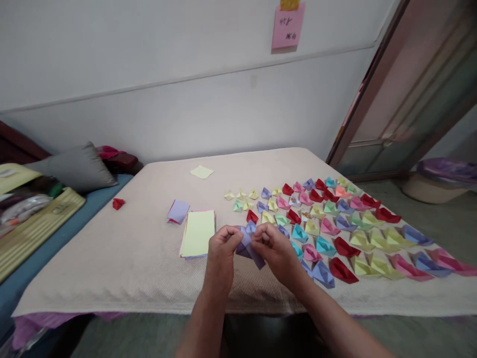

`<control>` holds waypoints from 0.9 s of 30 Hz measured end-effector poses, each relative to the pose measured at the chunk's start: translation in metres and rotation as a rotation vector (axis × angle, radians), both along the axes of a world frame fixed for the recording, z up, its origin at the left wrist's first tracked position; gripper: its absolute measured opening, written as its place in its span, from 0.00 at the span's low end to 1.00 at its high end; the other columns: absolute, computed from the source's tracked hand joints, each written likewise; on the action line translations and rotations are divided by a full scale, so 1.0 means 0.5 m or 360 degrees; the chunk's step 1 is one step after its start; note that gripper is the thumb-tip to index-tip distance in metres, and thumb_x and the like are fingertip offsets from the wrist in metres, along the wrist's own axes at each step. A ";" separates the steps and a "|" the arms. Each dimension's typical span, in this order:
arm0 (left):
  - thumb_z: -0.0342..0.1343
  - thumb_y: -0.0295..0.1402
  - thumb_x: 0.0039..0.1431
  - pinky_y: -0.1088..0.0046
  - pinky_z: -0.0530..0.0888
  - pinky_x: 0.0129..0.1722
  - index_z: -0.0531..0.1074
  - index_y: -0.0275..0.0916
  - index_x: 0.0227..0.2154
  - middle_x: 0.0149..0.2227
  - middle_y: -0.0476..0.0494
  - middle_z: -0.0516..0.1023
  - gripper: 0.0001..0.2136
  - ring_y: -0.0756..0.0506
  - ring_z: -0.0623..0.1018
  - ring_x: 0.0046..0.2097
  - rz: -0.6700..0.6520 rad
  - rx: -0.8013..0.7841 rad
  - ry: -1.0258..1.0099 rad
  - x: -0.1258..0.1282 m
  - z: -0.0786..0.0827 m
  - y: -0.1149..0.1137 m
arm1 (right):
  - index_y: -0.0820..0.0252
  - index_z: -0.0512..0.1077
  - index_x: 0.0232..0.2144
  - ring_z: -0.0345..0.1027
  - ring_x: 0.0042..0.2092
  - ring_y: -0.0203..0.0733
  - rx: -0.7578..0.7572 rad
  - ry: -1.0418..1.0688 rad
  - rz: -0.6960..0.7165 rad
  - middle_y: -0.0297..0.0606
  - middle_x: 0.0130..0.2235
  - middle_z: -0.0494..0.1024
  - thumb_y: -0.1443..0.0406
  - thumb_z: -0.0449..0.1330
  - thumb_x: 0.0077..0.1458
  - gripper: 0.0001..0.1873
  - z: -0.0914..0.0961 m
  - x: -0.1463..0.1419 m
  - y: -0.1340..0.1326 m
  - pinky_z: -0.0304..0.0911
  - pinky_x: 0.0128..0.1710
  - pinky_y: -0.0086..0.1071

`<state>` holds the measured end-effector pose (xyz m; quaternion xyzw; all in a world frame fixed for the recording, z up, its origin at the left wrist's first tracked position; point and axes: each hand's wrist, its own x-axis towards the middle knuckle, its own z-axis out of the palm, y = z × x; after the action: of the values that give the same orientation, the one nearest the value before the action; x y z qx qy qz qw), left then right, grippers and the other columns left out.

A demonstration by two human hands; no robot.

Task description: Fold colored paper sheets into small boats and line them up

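Note:
Between my two hands is a partly folded piece of purple paper [246, 243], held above the front of the covered table. My left hand [224, 246] pinches its left side with thumb and fingers. On the other side my right hand [274, 244] grips the paper near its top right flap. Just left of my left hand lies a stack of paper sheets [198, 232], pale yellow on top. Behind it rests a smaller purple and red paper pile [178, 211]. Rows of folded paper boats [322, 226] in many colours spread out to the right, some partly hidden by my right hand.
A pale yellow sheet [201, 172] lies near the table's back edge. At the left is a small red folded paper [118, 203]. A grey pillow [76, 166] sits beyond the table's left side. A lined bin [439, 179] stands at the right, and a pink note [288, 26] hangs on the wall.

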<state>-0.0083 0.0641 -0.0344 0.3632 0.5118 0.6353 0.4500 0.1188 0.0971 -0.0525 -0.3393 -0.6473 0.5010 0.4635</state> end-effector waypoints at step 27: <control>0.58 0.30 0.51 0.78 0.67 0.31 0.72 0.38 0.31 0.28 0.51 0.74 0.04 0.54 0.70 0.29 0.0029 0.0138 -0.0214 0.013 0.012 -0.012 | 0.56 0.63 0.29 0.58 0.23 0.31 -0.0890 0.0773 0.0401 0.26 0.24 0.64 0.68 0.67 0.39 0.16 0.013 0.013 0.012 0.53 0.21 0.24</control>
<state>-0.0017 0.0582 -0.0283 0.3341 0.4557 0.6841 0.4613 0.1252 0.1030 -0.0462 -0.2418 -0.3938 0.7769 0.4276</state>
